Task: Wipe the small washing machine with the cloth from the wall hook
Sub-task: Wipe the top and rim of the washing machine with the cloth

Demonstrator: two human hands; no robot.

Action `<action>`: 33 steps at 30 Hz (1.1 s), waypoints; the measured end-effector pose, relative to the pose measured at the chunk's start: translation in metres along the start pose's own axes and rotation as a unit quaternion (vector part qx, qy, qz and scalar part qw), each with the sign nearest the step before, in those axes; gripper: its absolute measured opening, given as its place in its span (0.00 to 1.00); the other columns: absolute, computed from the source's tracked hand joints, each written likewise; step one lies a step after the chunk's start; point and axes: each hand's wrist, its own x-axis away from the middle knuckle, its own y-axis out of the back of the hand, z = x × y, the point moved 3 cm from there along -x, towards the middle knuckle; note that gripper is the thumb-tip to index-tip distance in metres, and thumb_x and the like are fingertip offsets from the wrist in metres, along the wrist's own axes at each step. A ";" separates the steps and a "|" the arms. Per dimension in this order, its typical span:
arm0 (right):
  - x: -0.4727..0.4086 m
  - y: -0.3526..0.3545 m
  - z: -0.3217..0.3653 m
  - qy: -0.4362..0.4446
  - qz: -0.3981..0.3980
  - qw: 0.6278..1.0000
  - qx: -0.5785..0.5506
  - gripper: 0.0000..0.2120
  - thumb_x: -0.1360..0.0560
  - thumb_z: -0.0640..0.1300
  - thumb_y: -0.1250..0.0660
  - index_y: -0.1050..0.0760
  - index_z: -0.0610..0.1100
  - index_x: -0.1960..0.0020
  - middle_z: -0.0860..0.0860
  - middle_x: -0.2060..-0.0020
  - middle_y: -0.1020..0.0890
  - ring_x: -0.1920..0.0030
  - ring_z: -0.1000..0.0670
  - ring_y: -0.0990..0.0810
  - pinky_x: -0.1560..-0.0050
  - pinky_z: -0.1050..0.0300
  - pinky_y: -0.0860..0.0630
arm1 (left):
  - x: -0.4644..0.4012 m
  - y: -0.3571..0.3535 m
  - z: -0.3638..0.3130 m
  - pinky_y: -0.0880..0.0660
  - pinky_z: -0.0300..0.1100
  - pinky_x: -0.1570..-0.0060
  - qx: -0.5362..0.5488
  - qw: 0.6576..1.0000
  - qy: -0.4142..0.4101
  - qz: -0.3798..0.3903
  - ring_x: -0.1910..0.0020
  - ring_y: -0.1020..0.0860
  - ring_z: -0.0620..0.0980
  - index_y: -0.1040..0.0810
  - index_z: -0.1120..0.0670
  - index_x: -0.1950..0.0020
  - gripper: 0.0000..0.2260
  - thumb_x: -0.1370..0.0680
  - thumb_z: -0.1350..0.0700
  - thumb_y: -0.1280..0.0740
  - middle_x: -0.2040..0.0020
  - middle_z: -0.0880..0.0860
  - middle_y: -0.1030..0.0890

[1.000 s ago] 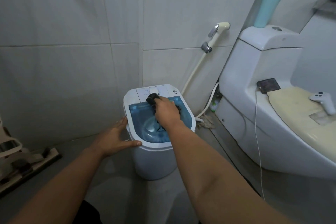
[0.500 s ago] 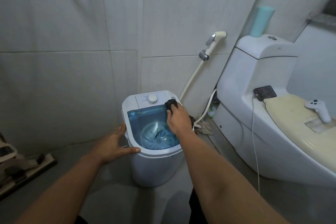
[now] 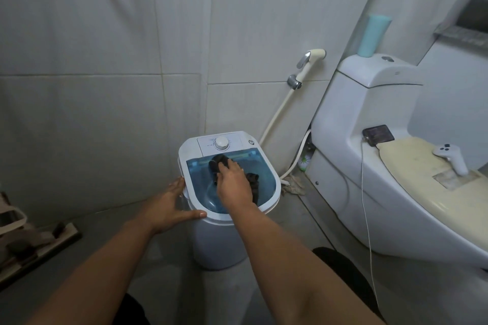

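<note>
- At the far left, on the floor [image 3: 105,258], some clutter with a dark bar [image 3: 45,243] lies well apart from the work; I cannot tell what it is.
- The left hand [image 3: 169,208] rests on the left side of the small washing machine [image 3: 219,243]. Its fingers [image 3: 177,185] are spread wide and flat against the rim, the thumb along the front edge. It holds nothing; I judge it only steadies the body.
- The machine stands on the floor near the tiled wall [image 3: 105,60]. It looks like light plastic, so I think it can slide or tip under a hard push, and the bracing hand is useful. The smooth rim is the good place to take hold.
- The blue see-through lid [image 3: 196,179] is closed and looks thin; it may bend under strong pressure. Behind it sits 1 white dial [image 3: 221,143], which a careless wipe could turn.
- The cloth [image 3: 218,163] is dark, soft and crumpled, lying on the lid. The right hand [image 3: 233,184] presses on it from above, fingers curled down over the bunch, so part sticks out toward the dial and part at the right side. It is limp, so it is best taken as a bunch under the palm.
- The lid is being wiped; the sides look not yet done, in my judgement.
- To the right hang a spray hose [image 3: 280,111], then the toilet [image 3: 369,166] with a phone [image 3: 378,134] and a white controller [image 3: 450,157] on it, apart from the machine.
</note>
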 end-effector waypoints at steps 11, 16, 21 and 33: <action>0.021 -0.014 0.053 0.144 0.029 0.989 0.003 0.14 0.23 0.39 0.36 0.22 0.39 0.38 0.40 0.38 0.22 0.37 0.38 0.26 0.37 0.44 0.27 | 0.000 0.000 0.000 0.28 0.43 0.35 0.006 1.000 0.009 0.000 0.33 0.25 0.47 0.33 0.38 0.31 0.46 0.44 0.20 0.29 0.32 0.47 0.24; 0.020 -0.001 0.033 0.135 0.023 0.989 0.051 0.18 0.27 0.40 0.33 0.22 0.44 0.37 0.44 0.38 0.22 0.44 0.37 0.25 0.43 0.42 0.25 | -0.001 0.004 -0.007 0.33 0.41 0.29 -0.019 1.000 0.000 0.019 0.26 0.31 0.45 0.41 0.34 0.27 0.47 0.40 0.23 0.26 0.24 0.44 0.31; 0.010 0.032 -0.028 0.054 0.020 0.994 0.089 0.21 0.27 0.38 0.31 0.24 0.44 0.35 0.45 0.37 0.23 0.41 0.39 0.26 0.40 0.44 0.25 | -0.004 0.005 -0.004 0.38 0.47 0.23 -0.040 0.998 0.003 0.044 0.21 0.38 0.46 0.48 0.30 0.25 0.49 0.38 0.24 0.26 0.19 0.45 0.38; 0.035 0.049 -0.082 -0.082 -0.109 0.990 -0.023 0.16 0.23 0.35 0.37 0.20 0.40 0.38 0.43 0.42 0.19 0.43 0.41 0.22 0.40 0.48 0.23 | -0.008 0.002 0.004 0.37 0.50 0.22 -0.035 0.998 0.018 0.042 0.22 0.36 0.46 0.45 0.42 0.18 0.56 0.39 0.24 0.26 0.19 0.45 0.37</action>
